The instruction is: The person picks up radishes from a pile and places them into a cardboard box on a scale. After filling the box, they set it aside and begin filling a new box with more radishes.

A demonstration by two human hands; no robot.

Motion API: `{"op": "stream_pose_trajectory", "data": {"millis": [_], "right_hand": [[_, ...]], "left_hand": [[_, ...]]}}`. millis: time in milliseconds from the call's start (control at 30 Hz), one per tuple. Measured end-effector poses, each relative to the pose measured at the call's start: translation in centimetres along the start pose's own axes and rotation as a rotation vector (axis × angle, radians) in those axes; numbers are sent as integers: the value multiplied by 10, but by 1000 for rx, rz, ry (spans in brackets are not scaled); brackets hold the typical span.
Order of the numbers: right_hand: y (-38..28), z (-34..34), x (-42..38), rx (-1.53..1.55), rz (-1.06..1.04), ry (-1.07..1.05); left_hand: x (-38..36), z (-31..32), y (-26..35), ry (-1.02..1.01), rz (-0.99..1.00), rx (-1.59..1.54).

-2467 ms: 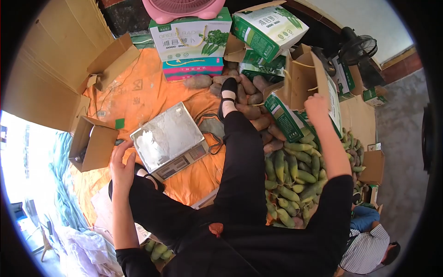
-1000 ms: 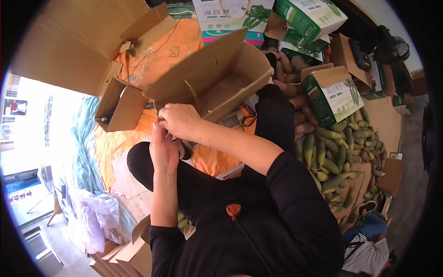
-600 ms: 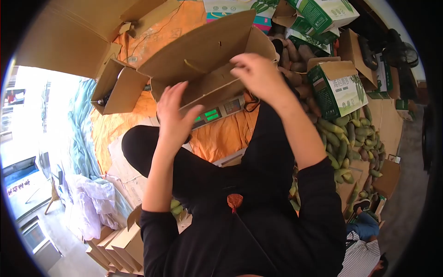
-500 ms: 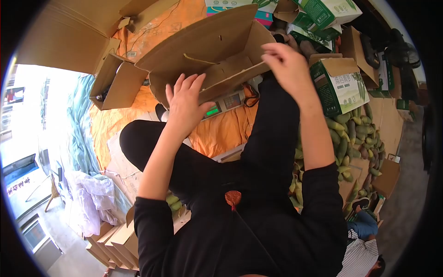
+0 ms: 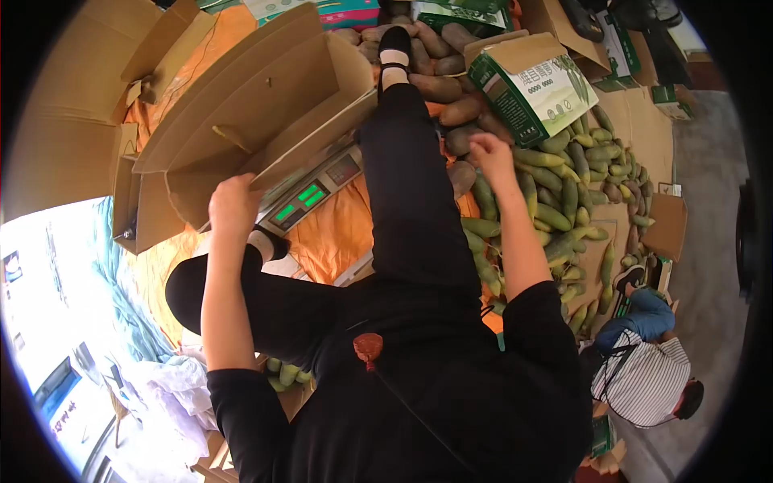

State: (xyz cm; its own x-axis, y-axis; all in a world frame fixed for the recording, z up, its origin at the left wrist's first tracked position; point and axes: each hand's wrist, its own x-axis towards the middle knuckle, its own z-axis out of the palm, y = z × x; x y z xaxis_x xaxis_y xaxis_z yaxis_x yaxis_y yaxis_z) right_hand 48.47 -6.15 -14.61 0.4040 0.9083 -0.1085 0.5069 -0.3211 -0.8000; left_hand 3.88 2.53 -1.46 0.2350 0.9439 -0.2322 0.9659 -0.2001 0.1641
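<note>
An open cardboard box (image 5: 274, 97) with a yellow cord handle on its inner wall stands tilted at the upper left. My left hand (image 5: 233, 205) is closed on the box's near edge. Just under that edge lies a digital scale (image 5: 310, 195) with lit green displays; the box hides part of it. My right hand (image 5: 493, 158) is over the heap, its fingers curled in and nothing visible in them. Nearest to it are green radishes (image 5: 551, 189) and brownish-red, long radish-like roots (image 5: 459, 111).
A green and white printed carton (image 5: 535, 88) stands on the heap. To the left is a smaller cardboard box (image 5: 133, 197), with an orange sheet (image 5: 334, 233) under the scale. A person in a striped top (image 5: 644, 378) is at the lower right.
My right hand has left the box and moved down to the radish heap. My left hand has closed on the box edge. The view has shifted right, showing more of the heap.
</note>
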Motion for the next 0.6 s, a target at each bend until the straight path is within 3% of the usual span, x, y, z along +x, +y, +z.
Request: {"op": "stream_pose_trajectory", "data": {"millis": [133, 200, 400, 533, 600], "right_hand": [[61, 30, -40, -109, 133, -21], [97, 42, -72, -427, 247, -188], [110, 32, -127, -646, 463, -438], [110, 21, -133, -616, 443, -562], [102, 21, -141, -709, 303, -545]], "left_hand": [[-16, -9, -6, -26, -75, 33], [-20, -1, -9, -60, -138, -43], [-21, -1, 1, -106, -190, -50], [-20, -5, 5, -123, -188, -66], [-20, -1, -1, -132, -193, -100]]}}
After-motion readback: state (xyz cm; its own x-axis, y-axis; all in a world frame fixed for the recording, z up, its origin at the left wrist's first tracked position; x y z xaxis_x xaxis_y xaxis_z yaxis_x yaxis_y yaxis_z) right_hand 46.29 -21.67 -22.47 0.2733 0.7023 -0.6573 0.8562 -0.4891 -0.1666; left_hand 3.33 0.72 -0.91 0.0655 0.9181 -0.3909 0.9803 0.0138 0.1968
